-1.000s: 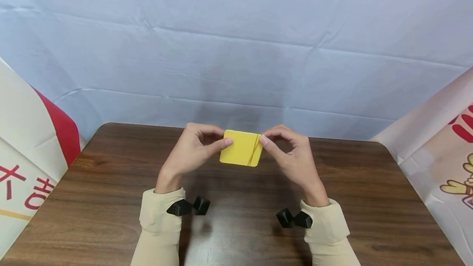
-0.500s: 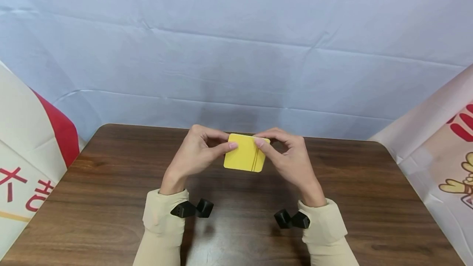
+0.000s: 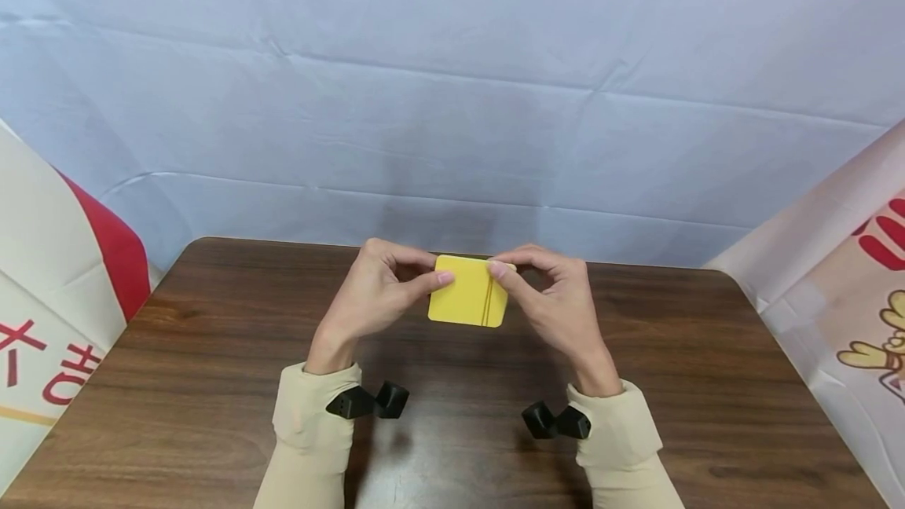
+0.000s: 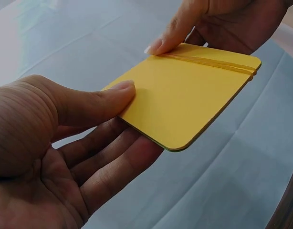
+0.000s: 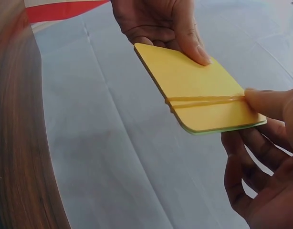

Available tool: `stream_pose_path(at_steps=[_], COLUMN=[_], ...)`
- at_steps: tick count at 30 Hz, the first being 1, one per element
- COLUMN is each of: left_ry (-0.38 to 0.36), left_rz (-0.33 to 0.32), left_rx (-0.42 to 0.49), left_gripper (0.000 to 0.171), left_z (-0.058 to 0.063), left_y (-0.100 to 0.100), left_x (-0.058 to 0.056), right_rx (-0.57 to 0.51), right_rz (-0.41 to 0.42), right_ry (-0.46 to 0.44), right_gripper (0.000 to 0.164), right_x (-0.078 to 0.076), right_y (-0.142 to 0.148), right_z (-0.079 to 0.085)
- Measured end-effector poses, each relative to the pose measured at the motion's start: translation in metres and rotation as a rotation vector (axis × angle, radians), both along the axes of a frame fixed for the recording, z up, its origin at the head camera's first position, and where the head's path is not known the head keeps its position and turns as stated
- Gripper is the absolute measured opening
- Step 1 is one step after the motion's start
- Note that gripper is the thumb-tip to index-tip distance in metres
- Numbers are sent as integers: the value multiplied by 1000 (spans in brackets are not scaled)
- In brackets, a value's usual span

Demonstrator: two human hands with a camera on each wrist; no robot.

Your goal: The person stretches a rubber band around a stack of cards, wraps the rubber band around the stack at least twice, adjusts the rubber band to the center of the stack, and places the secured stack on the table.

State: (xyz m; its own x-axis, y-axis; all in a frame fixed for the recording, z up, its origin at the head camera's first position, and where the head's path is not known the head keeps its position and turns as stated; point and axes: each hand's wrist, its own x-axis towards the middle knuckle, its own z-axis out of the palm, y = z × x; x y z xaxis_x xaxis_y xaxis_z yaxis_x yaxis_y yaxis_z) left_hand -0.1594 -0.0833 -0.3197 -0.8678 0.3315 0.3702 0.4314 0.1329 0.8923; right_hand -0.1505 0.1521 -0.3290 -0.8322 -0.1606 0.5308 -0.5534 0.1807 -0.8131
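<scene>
A thin yellow square card (image 3: 458,293) with rounded corners is held up between both hands above the table. In the right wrist view its lower edge shows green. A yellowish rubber band (image 5: 204,101) crosses it in two strands near the right end. My left hand (image 3: 375,289) pinches the card's left side, thumb on the yellow face and fingers underneath. At the upper right, my right hand (image 3: 562,301) has its thumb pressed on the card's edge where the band passes, fingers behind. What those fingers do under the card is hidden.
The dark wooden table (image 3: 452,430) lies below both arms. A pale cloth backdrop (image 3: 452,100) hangs behind it, with printed cloths at left (image 3: 64,320) and right (image 3: 848,297). A small black camera (image 3: 368,400) sits on each wrist.
The card has shifted slightly right and down. My right thumb has moved inward over it. The rubber band's strands, slanted and crossing before, now run nearly parallel and farther from the right edge.
</scene>
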Motion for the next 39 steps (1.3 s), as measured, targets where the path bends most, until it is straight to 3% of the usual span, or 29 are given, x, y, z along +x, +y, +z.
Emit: stream_pose_path(at_steps=[21,29,39], left_ry=[33,68,73], left_rz=[15,-6,-26], left_rx=[-18,-47,-24], left_gripper=[7,8,9], left_z=[1,-1,0], left_y=[7,8,10], left_x=[2,1,2], right_rx=[47,87,45], right_rz=[-89,-77,-50], right_ry=[22,24,-31], right_gripper=[5,6,8], right_x=[3,3,3], right_y=[-3,-6,-10], right_z=[0,0,-2])
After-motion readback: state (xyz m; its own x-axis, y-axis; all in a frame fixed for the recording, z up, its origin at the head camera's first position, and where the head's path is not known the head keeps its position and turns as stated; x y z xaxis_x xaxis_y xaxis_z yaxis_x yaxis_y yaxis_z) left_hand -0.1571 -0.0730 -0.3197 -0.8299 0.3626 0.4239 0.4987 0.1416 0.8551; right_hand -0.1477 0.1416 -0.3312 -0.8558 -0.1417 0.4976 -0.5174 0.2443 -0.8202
